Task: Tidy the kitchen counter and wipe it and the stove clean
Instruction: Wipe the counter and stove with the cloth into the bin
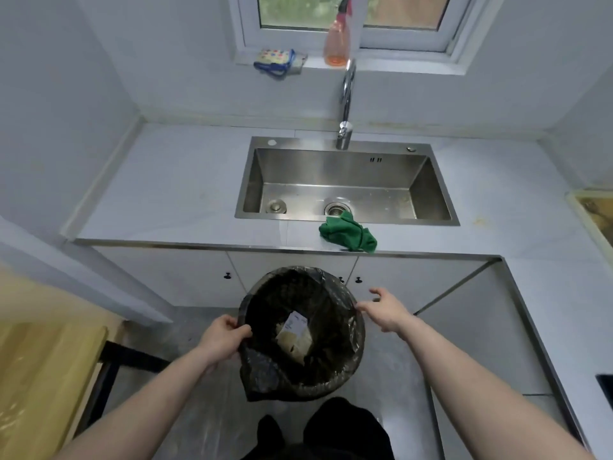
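A round bin lined with a black bag stands on the floor in front of the sink cabinet, with paper scraps inside. My left hand grips the bag's rim on the left side. My right hand touches the rim on the right with its fingers spread; its thumb and forefinger seem to pinch the bag's edge. A crumpled green cloth lies on the white counter at the sink's front edge.
A steel sink with a tall tap sits mid-counter. On the window sill stand an orange spray bottle and a patterned pouch. The counter runs on along the right. A yellow-covered table is at the left.
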A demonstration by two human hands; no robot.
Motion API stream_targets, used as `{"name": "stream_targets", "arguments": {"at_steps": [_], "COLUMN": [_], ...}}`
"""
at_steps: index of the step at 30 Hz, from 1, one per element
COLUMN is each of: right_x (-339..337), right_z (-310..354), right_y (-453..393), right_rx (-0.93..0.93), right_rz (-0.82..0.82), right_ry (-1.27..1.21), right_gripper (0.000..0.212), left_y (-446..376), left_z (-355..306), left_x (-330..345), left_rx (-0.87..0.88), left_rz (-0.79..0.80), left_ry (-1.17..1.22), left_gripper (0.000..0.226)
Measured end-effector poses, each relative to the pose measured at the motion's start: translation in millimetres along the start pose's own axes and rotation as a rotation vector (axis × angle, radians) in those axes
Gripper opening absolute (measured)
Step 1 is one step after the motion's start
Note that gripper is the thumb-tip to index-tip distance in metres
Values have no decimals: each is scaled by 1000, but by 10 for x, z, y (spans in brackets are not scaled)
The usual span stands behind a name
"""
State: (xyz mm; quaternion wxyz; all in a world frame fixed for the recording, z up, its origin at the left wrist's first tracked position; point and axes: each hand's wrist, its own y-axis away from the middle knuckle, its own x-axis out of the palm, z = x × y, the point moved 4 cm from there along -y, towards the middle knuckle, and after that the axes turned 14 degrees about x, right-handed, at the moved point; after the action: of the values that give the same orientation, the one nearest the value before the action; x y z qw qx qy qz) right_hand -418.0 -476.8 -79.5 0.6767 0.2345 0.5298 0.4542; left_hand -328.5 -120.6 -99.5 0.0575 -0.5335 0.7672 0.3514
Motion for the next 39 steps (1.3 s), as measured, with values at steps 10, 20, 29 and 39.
{"name": "stream_targets", "arguments": {"at_steps": [10, 20, 29, 39], "right_x": [-172, 60, 1368, 1703], "right_z": [1278, 1901, 2836, 4052], "right_y": [-486, -1140, -732, -700], "right_rx": [-215, -114, -503, -544], "right_rz": [-357, -318, -143, -201], "right_ry": [318, 392, 528, 76], "right_gripper": [88, 78, 47, 30], "left_y": [-347, -589, -744, -1169], "left_z": [528, 554, 592, 981], "left_x": [-848, -1229, -1530, -2058], "left_rx": [-212, -368, -439, -482], "left_rz": [-8, -94, -180, -136], "left_ry": [4, 101, 199, 251], "left_gripper": [35, 25, 15, 14]}}
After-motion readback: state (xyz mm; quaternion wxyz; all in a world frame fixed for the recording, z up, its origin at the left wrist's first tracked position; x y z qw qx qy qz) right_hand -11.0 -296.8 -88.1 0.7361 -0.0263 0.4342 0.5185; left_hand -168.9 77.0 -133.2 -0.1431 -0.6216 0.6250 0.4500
